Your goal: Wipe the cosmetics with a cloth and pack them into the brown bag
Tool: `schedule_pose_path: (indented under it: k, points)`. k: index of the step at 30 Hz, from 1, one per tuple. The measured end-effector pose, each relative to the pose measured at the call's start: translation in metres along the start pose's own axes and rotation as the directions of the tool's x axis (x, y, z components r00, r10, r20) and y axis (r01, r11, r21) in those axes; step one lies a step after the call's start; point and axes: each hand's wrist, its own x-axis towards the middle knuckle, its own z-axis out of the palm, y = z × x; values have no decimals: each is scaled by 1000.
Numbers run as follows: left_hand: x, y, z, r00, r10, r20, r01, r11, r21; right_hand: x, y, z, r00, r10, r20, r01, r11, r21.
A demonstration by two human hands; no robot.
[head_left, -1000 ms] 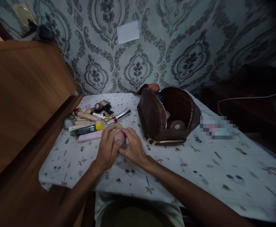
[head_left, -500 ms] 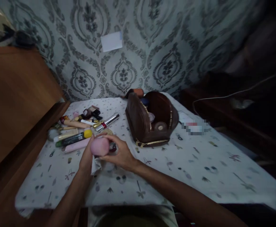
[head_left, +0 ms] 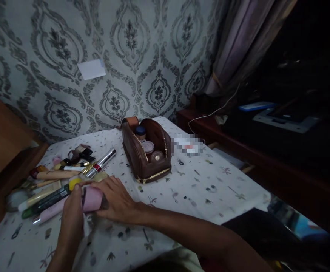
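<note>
Between my two hands is a pink cylindrical container [head_left: 92, 199], tilted over the near left of the table. My left hand [head_left: 72, 215] is closed around its left side, with a crumpled white tissue or cloth [head_left: 87, 225] hanging below. From the right, the fingers of my right hand [head_left: 116, 200] wrap over the container's end; a dark patch shows by the palm. Beside my left hand lie a green tube with a yellow cap [head_left: 50, 199] and a pink tube [head_left: 50, 211]. A silver tube with a red band [head_left: 101, 163] rests just beyond my hands.
An open brown cosmetic bag [head_left: 133, 155] stands mid-table, holding a blue-lidded jar [head_left: 140, 131] and round compacts. Brushes [head_left: 56, 174] and other cosmetics are heaped at the left. A wooden panel [head_left: 6, 139] borders the left; a dark red ledge [head_left: 221, 141] runs along the right.
The view has swung right, so everything sits further left. My right hand has turned from holding the pink container's side to covering its end, and the container now lies more sideways.
</note>
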Motion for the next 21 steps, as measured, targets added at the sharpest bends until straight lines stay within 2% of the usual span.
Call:
schedule_pose_path:
  k: [1,5,9,11,17,19,21]
  points:
    - [0,5,3,998,50,-24,-48,997,66,0,0,-1,1000,16,8,-16,1000,-12]
    - [1,18,13,971,240,18,-238,942,238,2,0,-3,999,52,-7,-52,998,31]
    - [2,20,17,961,276,27,-275,935,225,6,-1,-7,994,73,-80,-57,982,181]
    - [2,20,16,958,287,19,-283,932,226,8,-4,-10,994,69,-89,-51,980,193]
    - [-2,21,10,929,353,106,-369,891,266,10,-16,-22,997,23,67,-21,1000,-20]
    - [-2,23,9,929,355,108,-371,889,268,12,-19,-29,997,6,77,-1,998,-55]
    - [-1,27,10,943,326,65,-332,915,231,13,-23,-40,999,-15,45,17,1000,-26]
